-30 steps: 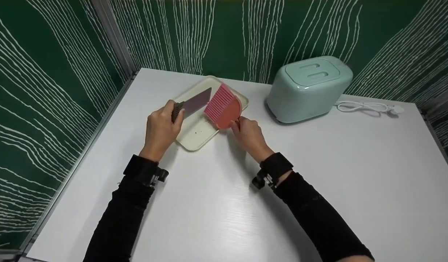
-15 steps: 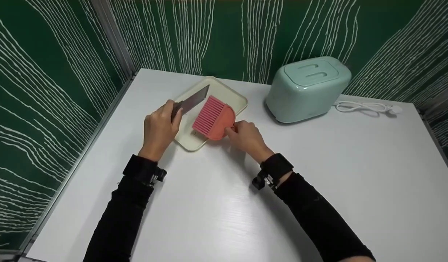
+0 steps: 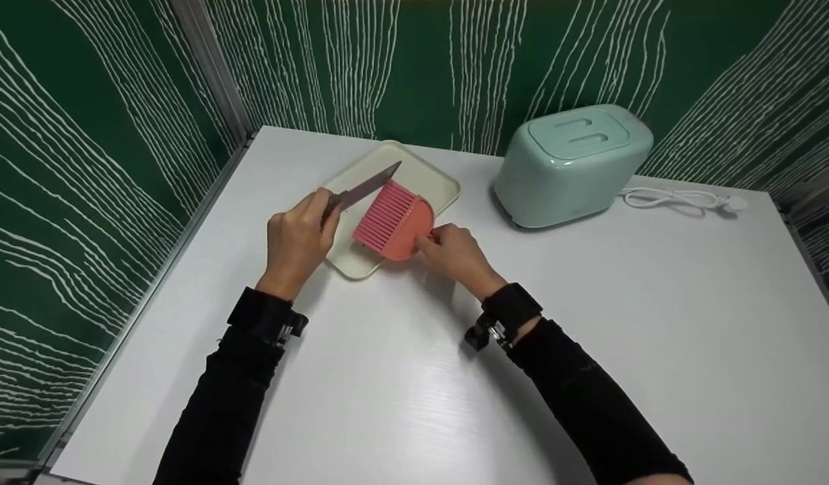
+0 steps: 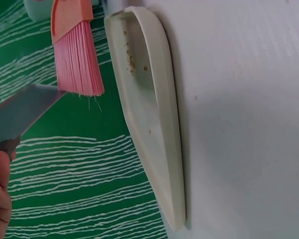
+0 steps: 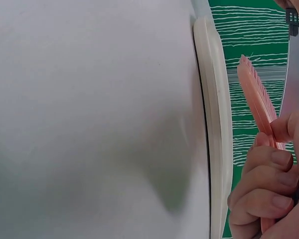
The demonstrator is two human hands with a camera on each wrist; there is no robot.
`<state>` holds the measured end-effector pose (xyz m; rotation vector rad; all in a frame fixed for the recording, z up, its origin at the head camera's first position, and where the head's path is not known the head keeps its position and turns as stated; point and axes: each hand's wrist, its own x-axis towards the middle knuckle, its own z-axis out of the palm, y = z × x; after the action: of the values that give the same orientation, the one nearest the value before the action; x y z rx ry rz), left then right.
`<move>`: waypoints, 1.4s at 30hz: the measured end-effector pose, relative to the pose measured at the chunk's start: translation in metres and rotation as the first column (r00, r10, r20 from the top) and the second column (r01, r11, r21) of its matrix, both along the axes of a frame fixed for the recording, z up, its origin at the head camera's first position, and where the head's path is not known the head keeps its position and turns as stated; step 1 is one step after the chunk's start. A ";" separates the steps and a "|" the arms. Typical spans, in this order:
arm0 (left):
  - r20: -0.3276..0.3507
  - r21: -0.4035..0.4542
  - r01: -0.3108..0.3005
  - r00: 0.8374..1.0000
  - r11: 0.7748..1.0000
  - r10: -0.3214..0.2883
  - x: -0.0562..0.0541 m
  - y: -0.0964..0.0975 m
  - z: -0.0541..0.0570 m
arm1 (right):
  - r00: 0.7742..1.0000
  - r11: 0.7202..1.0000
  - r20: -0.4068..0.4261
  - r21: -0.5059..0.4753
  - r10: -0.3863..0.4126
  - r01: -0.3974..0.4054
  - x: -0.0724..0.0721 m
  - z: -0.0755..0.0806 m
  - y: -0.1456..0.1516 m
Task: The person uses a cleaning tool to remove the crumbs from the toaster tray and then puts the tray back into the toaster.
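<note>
My left hand grips the dark handle of a broad-bladed knife, its grey blade slanting up to the right over a cream tray. In my right hand is a small orange brush with pink bristles, pinched by its handle. The bristles point left, close to the blade; in the left wrist view they overlap the blade's tip above the tray. Brown crumbs lie on the tray floor. My fingers wrap round the brush handle in the right wrist view.
A mint-green toaster stands to the right of the tray, with its white cord and plug beside it. The white table meets green walls with white streaks at the back and left.
The brush has swept from the blade's far end down and left toward the tray's near part. The knife blade has tilted, showing a narrower face now. The tray and toaster stay put.
</note>
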<state>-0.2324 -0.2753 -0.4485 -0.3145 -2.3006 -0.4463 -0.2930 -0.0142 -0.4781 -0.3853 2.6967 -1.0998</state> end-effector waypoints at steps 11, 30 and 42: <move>-0.017 -0.031 0.007 1.000 1.000 -0.007 0.000 0.000 0.000 | 0.999 0.999 0.033 0.031 -0.017 0.016 0.000 -0.001 0.001; -0.063 -0.024 0.007 0.998 1.000 -0.009 -0.001 0.000 0.000 | 0.998 0.999 0.065 0.050 -0.007 0.004 -0.001 0.000 0.001; -0.052 -0.032 -0.009 0.999 0.999 0.007 -0.001 -0.001 -0.002 | 1.000 1.000 0.024 0.025 -0.009 0.009 0.000 0.000 0.000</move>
<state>-0.2338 -0.2766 -0.4502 -0.3291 -2.2592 -0.3930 -0.2931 -0.0137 -0.4781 -0.3541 2.6915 -1.0647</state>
